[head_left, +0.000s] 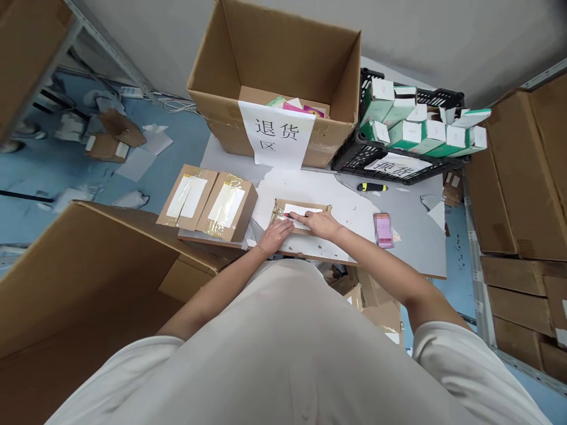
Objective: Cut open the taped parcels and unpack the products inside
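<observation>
A small flat cardboard box [326,211] with a white label and clear tape at its left end lies on the table before me. My left hand [275,236] rests flat on its near left corner, fingers stretched out. My right hand [319,224] is closed over the label, index finger pointing left along a small red-and-black tool [287,215]. Most of that tool is hidden by the hand, so its exact kind does not show. The tool's tip is at the taped left part of the box, close to my left fingertips.
Two taped cartons [227,206] stand left on the table [416,236]. Behind are a large open carton [212,112] and a black crate [345,156] of green-white boxes. A yellow-black tool handle [372,187] and a pink item [383,230] lie right. Another open carton [101,260] is at lower left.
</observation>
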Tool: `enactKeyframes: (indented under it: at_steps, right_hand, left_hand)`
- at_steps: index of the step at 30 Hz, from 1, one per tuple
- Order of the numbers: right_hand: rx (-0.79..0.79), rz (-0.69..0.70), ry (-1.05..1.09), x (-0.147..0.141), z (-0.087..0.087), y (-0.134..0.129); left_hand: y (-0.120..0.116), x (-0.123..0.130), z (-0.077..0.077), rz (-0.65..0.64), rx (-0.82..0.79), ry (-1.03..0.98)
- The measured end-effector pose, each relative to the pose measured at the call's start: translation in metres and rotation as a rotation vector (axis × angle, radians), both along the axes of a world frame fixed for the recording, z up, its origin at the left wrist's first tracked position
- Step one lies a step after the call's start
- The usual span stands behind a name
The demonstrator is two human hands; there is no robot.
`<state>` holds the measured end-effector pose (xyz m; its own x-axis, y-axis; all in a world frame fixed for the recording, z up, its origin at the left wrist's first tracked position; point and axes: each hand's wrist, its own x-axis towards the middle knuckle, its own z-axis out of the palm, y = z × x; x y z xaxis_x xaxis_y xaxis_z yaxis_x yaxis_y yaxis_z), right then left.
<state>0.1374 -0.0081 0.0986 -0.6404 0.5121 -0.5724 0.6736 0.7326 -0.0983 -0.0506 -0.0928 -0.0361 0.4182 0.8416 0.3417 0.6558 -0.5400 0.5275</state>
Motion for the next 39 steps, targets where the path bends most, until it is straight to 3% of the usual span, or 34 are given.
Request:
enactKeyframes:
  at_steps: [8, 17, 21, 24, 27, 31, 35, 39]
  right_hand:
    - [0.024, -0.020, -0.128, 0.028, 0.013, -0.006]
    - [0.132, -0.082, -0.327, 0.121, 0.044, -0.021]
    - [0.124, -0.173, -0.287, 0.148, 0.041, -0.037]
    - [0.124, -0.389, -0.133, 0.162, 0.027, -0.053]
    - [0.110, -0.607, 0.124, 0.160, 0.009, -0.069]
    - [0.068, -0.691, 0.285, 0.138, -0.008, -0.078]
    - [0.064, -0.674, 0.133, 0.117, -0.007, -0.076]
    - [0.110, -0.667, -0.072, 0.098, 0.001, -0.077]
  left_hand:
    - [-0.002, 0.000, -0.002, 0.000, -0.041, 0.038]
    - [0.001, 0.003, -0.007, 0.044, -0.015, 0.050]
    - [0.001, 0.007, 0.001, 0.071, -0.051, 0.071]
    - [0.004, 0.009, 0.018, 0.088, -0.099, 0.110]
    - [0.015, 0.010, 0.039, 0.074, -0.143, 0.188]
    - [0.041, 0.012, 0.057, 0.076, -0.171, 0.296]
    - [0.060, 0.014, 0.057, 0.078, -0.240, 0.377]
    - [0.059, 0.016, 0.053, 0.105, -0.231, 0.357]
